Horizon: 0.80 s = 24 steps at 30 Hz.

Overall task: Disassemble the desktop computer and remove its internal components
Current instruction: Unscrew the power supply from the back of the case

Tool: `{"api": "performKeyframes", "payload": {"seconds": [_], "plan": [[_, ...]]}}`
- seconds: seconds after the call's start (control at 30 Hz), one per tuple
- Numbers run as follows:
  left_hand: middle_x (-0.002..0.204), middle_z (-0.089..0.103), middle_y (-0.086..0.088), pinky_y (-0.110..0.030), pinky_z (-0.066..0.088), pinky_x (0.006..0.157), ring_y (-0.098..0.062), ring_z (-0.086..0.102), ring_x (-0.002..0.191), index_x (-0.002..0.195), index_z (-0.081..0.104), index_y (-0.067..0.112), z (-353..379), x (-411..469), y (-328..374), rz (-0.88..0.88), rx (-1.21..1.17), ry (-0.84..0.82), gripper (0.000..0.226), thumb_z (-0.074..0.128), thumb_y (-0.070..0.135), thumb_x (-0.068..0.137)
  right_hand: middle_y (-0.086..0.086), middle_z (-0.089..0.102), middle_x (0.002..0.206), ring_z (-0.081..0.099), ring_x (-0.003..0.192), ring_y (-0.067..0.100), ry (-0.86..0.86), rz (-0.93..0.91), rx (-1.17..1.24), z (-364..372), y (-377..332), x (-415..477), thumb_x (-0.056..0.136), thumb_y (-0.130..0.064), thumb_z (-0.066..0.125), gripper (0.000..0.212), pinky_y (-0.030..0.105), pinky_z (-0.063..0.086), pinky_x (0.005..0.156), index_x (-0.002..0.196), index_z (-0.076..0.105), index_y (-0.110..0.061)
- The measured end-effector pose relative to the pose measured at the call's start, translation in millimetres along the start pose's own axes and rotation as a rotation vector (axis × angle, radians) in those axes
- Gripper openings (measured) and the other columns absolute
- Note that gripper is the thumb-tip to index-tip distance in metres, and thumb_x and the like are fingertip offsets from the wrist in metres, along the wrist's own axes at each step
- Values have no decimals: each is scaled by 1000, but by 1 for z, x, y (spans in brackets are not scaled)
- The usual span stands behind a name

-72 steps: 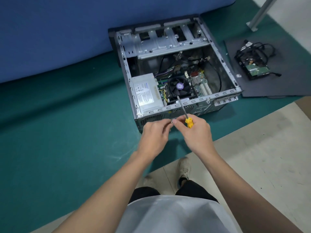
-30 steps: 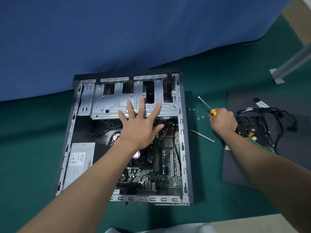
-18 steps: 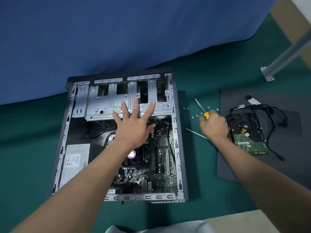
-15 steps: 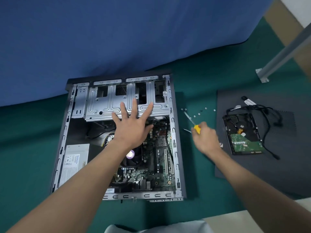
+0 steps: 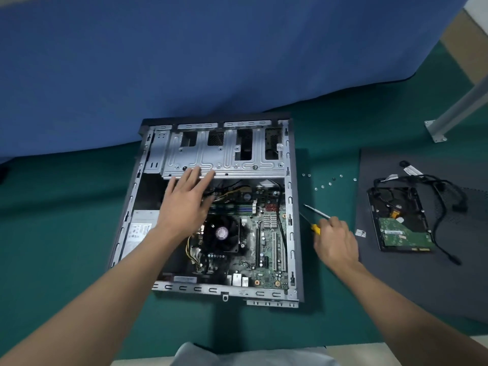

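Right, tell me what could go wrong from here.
The loose screws lie scattered on the green mat beside the case; the right hand could knock them away. The left hand rests on the drive cage, whose sheet-metal edge might cut. The screwdriver gripped in the right hand could scratch the exposed motherboard if it slips.

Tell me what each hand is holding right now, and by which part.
The right hand grips the screwdriver by its yellow handle. The left hand holds nothing; its straight fingers lie at the drive cage's edge.

Left grip (image 5: 184, 204) flat — right grip (image 5: 335, 241) curled
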<state>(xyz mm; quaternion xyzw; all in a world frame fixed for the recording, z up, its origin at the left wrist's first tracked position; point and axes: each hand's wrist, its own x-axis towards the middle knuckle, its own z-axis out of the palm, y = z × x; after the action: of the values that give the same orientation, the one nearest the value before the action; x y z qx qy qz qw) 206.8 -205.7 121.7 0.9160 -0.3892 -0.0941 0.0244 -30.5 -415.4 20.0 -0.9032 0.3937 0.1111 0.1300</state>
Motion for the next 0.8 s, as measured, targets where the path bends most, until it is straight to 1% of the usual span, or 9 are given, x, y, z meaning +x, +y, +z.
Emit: {"api": "performKeyframes", "payload": {"seconds": [0.1,0.2,0.27,0.3,0.37,0.47,0.63,0.7,0.8], "plan": [[161,16,-3,-41,2,121,-18,5,149,154,17,32,-1,-8,-26,-27,22,7,58,39,42,101,13,59,110,53,104,33,20,23,57,-18,-4,1,92,-25,55,27,41,47,83,111,60,-7],[161,15,-2,-40,3,121,-18,6,149,154,16,32,-1,-7,-43,-22,32,2,56,33,45,102,16,65,99,59,88,32,312,55,451,-60,-20,-3,89,-13,59,19,36,47,79,103,65,-2],[161,15,-3,-39,4,121,-17,7,149,154,15,32,1,-4,-49,-5,34,1,56,28,48,102,9,66,88,57,69,20,529,-101,562,-91,-44,-16,88,-11,58,12,26,43,70,95,67,-5],[161,15,-2,-39,4,120,-17,7,149,154,14,33,2,-3,-51,7,32,4,56,25,49,102,3,64,85,55,65,14,559,-221,564,-105,-59,-24,89,-13,56,13,20,42,67,94,67,-7],[162,14,-1,-38,5,120,-16,7,149,154,12,35,3,0,-55,35,39,17,56,20,51,101,-5,62,85,57,67,7,369,-456,538,-118,-94,-38,91,-21,51,17,15,45,66,95,66,-12],[161,15,3,-35,6,120,-14,8,149,153,12,38,5,2,-63,80,57,54,55,14,53,100,-8,58,93,58,85,10,-50,-569,321,-102,-136,-39,95,-26,49,19,20,44,75,104,64,-17],[159,22,6,-34,8,118,-12,14,148,152,20,39,9,0,-68,82,-12,121,53,13,52,101,8,57,112,53,107,25,-38,-440,149,-68,-178,3,88,3,51,32,35,45,92,119,58,-4],[159,25,6,-34,8,117,-12,16,147,151,24,39,11,1,-69,88,-15,141,51,16,51,102,14,59,107,56,102,30,-39,-350,65,-63,-186,23,83,9,51,36,38,47,82,117,57,-1],[156,31,6,-34,10,115,-13,22,145,148,31,39,13,3,-72,91,-27,171,48,21,51,102,21,65,94,62,87,37,-106,-247,-114,-59,-192,46,83,7,46,23,37,41,63,100,60,-2]]}}
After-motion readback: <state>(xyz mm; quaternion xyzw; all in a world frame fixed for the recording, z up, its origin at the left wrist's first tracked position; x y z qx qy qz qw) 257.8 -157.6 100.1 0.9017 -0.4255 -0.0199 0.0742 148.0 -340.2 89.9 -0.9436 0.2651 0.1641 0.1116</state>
